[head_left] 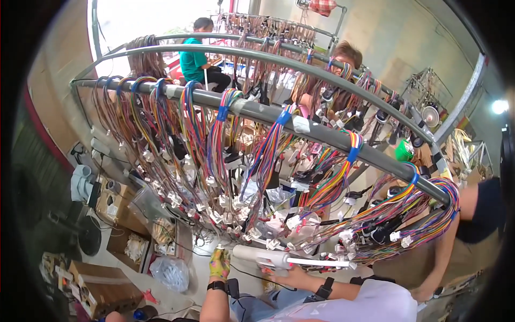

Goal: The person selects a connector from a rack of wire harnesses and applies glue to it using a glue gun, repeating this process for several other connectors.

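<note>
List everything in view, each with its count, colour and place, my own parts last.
Wire bundles: many, multicoloured, draped over rails
Rails: several, grey, across the middle
Connectors: many, white, on wires
Cardboard boxes: at least two, brown, lower left
Plastic bag: at least one, translucent, beside boxes
Basket: one, green, right
Checked cloth: one, red, top
Co-workers: three, one in green, beyond rails and far right
Dispensing-gun-like tool: one, white, lower centre
Wristbands: two, black, on wrists
Left hand: one, yellow-green patterned glove, near tool
Right hand: one, holding tool

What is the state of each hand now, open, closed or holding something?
Left hand: gloved, fingers upward; whether it is closed on something, I cannot tell.
Right hand: closed around the white gun-shaped tool.
</note>
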Demonstrator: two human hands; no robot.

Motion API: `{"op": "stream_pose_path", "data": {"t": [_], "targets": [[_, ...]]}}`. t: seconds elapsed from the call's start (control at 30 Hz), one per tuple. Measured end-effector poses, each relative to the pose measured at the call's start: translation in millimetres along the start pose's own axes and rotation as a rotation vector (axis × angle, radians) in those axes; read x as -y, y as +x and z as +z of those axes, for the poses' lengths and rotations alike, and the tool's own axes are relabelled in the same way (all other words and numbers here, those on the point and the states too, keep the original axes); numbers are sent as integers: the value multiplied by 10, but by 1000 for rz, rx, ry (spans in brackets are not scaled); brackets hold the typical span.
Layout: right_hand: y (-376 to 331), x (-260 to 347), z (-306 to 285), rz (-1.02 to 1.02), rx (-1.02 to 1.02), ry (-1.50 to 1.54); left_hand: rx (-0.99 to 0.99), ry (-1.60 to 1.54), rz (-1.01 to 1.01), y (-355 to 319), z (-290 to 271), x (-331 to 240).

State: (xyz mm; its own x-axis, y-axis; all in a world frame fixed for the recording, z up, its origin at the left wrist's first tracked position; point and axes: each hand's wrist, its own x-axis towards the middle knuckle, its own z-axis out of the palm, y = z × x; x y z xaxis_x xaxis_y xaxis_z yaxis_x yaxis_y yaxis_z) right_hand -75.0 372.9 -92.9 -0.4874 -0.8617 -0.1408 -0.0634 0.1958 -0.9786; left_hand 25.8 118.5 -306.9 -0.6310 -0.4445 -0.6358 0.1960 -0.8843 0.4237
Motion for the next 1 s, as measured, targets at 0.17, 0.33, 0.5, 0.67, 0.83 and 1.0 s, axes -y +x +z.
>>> {"op": "stream_pose_path", "data": {"t": [0.17, 0.33, 0.5, 0.67, 0.83, 1.0], "targets": [[10, -26, 86, -9, -73, 210, -28, -15, -1, 26, -17, 0], [64, -55, 115, 35, 24, 133, -102, -57, 26, 22, -146, 44], [-34, 122, 100, 269, 11, -90, -32, 32, 122, -6, -88, 105], [124, 29, 193, 228, 48, 153, -76, -185, 128, -54, -9, 68], [205, -102, 206, 197, 80, 147, -149, -199, 134, -49, -80, 64], [202, -402, 156, 162, 46, -35, -114, -223, 145, -119, -14, 1]]}}
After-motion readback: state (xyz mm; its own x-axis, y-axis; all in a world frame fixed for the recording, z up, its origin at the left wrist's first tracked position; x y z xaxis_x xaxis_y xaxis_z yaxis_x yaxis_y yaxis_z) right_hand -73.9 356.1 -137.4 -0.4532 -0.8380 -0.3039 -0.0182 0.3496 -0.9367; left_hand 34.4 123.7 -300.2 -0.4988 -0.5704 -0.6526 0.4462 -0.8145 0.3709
